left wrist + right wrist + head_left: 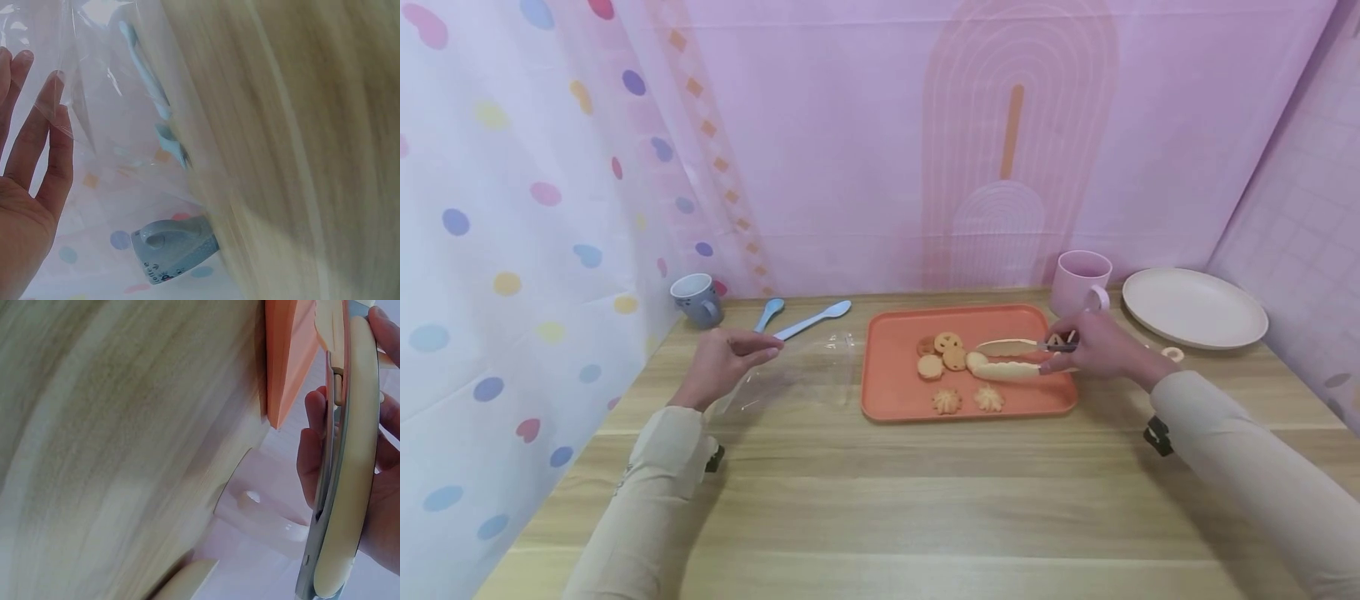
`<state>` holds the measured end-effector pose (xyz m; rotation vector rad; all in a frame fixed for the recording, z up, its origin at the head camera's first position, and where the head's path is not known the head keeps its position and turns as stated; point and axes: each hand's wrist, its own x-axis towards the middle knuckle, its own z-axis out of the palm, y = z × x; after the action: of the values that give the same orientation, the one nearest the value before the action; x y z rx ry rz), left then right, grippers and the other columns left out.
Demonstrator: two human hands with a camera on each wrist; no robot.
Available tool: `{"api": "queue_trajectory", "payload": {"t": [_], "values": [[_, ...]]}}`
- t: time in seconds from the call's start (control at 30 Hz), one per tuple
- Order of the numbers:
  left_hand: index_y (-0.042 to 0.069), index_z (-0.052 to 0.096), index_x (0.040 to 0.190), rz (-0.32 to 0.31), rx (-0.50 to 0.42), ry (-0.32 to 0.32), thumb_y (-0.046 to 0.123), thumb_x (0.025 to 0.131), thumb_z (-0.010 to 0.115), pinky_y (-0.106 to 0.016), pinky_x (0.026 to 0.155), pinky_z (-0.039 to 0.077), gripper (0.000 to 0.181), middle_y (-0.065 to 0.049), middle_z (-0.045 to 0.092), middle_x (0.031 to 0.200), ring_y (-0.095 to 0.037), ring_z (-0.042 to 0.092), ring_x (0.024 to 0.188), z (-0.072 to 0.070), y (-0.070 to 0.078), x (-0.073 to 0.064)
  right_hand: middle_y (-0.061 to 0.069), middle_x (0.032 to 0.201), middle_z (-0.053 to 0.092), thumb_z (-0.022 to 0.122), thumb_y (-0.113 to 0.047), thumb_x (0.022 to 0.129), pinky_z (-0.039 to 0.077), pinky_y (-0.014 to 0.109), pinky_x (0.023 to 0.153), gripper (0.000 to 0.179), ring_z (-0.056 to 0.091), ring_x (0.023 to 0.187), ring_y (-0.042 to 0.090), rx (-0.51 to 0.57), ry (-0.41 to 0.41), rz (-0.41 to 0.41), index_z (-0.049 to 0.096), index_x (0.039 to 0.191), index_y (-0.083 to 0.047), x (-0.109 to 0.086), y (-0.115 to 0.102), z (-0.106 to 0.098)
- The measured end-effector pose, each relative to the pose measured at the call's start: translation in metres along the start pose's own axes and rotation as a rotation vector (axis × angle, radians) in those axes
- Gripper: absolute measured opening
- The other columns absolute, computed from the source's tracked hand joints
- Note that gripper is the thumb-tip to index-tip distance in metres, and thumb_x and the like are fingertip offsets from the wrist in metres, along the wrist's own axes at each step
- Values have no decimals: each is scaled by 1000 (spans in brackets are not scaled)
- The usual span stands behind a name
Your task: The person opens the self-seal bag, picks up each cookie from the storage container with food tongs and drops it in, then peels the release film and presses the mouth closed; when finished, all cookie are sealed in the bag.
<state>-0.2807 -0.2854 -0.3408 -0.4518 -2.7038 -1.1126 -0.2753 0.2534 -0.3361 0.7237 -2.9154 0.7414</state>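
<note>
My left hand [722,362] pinches the edge of a clear plastic bag [805,371], which spreads out to its right above the table. In the left wrist view the fingertips show through the thin film [94,94]. My right hand [1097,346] holds cream-coloured tongs [1011,369] with metal-edged handles [350,469]. The tongs point left over an orange tray [880,400], their tips close to a cluster of round cookies [953,358]. Whether they touch a cookie, I cannot tell. Two flower-shaped cookies [947,402] lie nearer the tray's front edge.
Behind the bag lie a light-blue spoon [835,310] and a shorter blue spoon [771,308], left of which stands a grey-blue mug [697,300]. A pink mug [1078,279] and a cream plate [1195,304] stand back right. A small ring [1172,355] lies beside my right wrist.
</note>
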Motion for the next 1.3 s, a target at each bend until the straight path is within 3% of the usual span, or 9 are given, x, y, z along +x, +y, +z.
{"api": "queue_trajectory", "payload": {"t": [0.2, 0.4, 0.57, 0.77, 1.0, 1.17, 1.3], "values": [[9, 79, 104, 11, -2, 13, 19, 90, 77, -11, 73, 53, 18, -14, 79, 102, 14, 66, 84, 1, 3, 2, -2, 74, 65, 91, -34, 71, 41, 28, 69, 36, 55, 72, 15, 1, 36, 10, 78, 94, -9, 2, -3, -7], [6, 79, 105, 15, -24, 12, 17, 90, 76, -9, 74, 53, 19, -18, 78, 102, 14, 66, 85, 0, 4, 3, 0, 79, 68, 90, -34, 73, 41, 32, 73, 34, 56, 77, 17, 15, 14, -9, 78, 96, -12, 21, -30, -9], [6, 78, 105, -4, -19, 0, 17, 90, 76, -10, 74, 54, 18, -16, 78, 104, 14, 66, 85, 0, 2, 2, 3, 85, 70, 88, -39, 75, 47, 31, 72, 40, 59, 80, 17, 44, -37, -68, 77, 103, -12, 46, -59, 4], [7, 78, 107, 0, -21, -18, 19, 91, 75, -11, 74, 53, 20, -15, 78, 105, 13, 66, 87, 1, 3, 2, 0, 85, 69, 87, -41, 75, 44, 27, 68, 41, 55, 78, 15, 65, -63, -73, 78, 106, -15, 71, -90, 21], [7, 78, 110, -25, -27, -40, 20, 91, 75, -11, 74, 52, 23, -14, 78, 107, 12, 66, 88, 1, 7, 2, -3, 73, 56, 86, -39, 78, 37, 27, 62, 31, 49, 70, 13, 108, -122, -94, 77, 98, -16, 89, -116, 35], [6, 77, 112, -37, -26, -53, 20, 91, 75, -11, 74, 53, 24, -15, 77, 110, 11, 66, 89, 1, 9, 1, -4, 71, 52, 86, -40, 78, 35, 25, 62, 35, 43, 68, 12, 60, -113, -115, 77, 98, -13, 99, -132, 47], [7, 77, 111, -45, -19, -53, 20, 91, 75, -11, 76, 53, 23, -14, 77, 109, 10, 67, 89, 2, 9, 2, -6, 64, 43, 86, -42, 77, 30, 24, 58, 32, 37, 65, 12, -24, -110, -148, 72, 83, -14, 107, -149, 58]]}}
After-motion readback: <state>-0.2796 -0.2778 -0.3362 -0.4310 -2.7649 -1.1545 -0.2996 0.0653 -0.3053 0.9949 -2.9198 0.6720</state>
